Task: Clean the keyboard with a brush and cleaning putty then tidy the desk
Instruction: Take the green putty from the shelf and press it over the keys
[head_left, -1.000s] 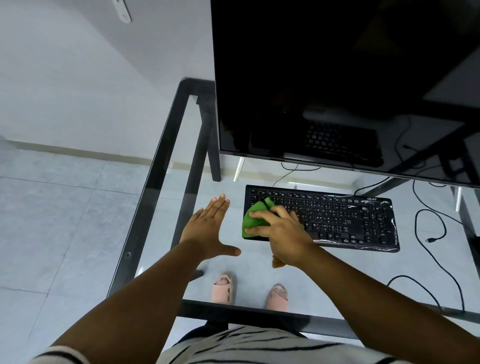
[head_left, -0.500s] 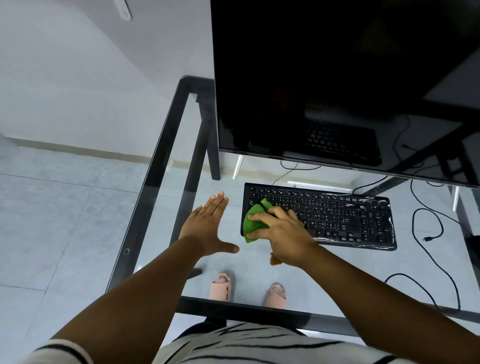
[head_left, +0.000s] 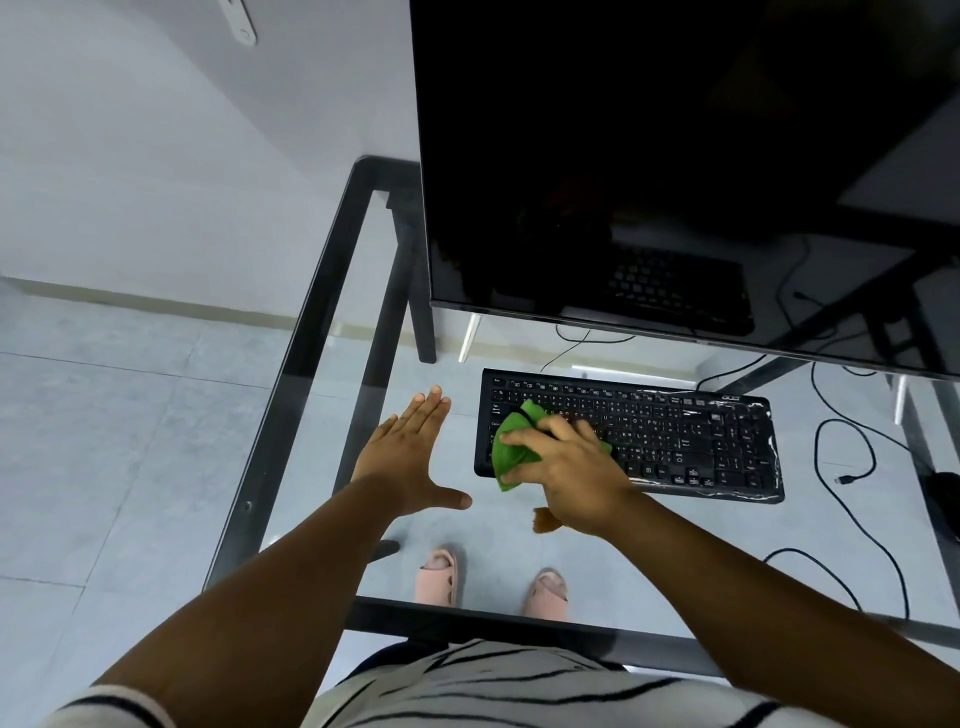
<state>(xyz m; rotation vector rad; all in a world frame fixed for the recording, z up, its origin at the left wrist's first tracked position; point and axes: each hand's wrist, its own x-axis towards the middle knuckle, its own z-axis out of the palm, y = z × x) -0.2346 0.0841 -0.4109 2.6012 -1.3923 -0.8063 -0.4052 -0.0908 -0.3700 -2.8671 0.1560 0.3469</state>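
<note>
A glass-topped desk (head_left: 291, 415) with a dark metal frame fills the view from above, and the tiled floor shows through the glass. A large black monitor (head_left: 675, 156), its screen dark, stands along the far edge of the desk and reflects the keys below it. In front of the monitor, toward the desk's middle, lies a black keyboard (head_left: 701, 441), parallel to the near edge, with clear plastic wrap crinkled over its right end.

The person's left hand (head_left: 405, 457) lies flat on the glass just left of the keyboard, fingers straight and together, thumb spread wide, holding nothing. The right hand (head_left: 566, 467) rests over the keyboard's left end, its fingers curled around a lump of green cleaning putty (head_left: 511, 449), which is pressed against the keys at the keyboard's left edge and hangs slightly past its near side. A small brownish piece (head_left: 544, 519) pokes out beneath the heel of that hand; what it is cannot be made out.

Black cables (head_left: 852, 457) loop on the floor under the desk's right side. Two feet in pink slippers (head_left: 439, 574) show through the glass near the near edge, above a striped shirt (head_left: 493, 686).
</note>
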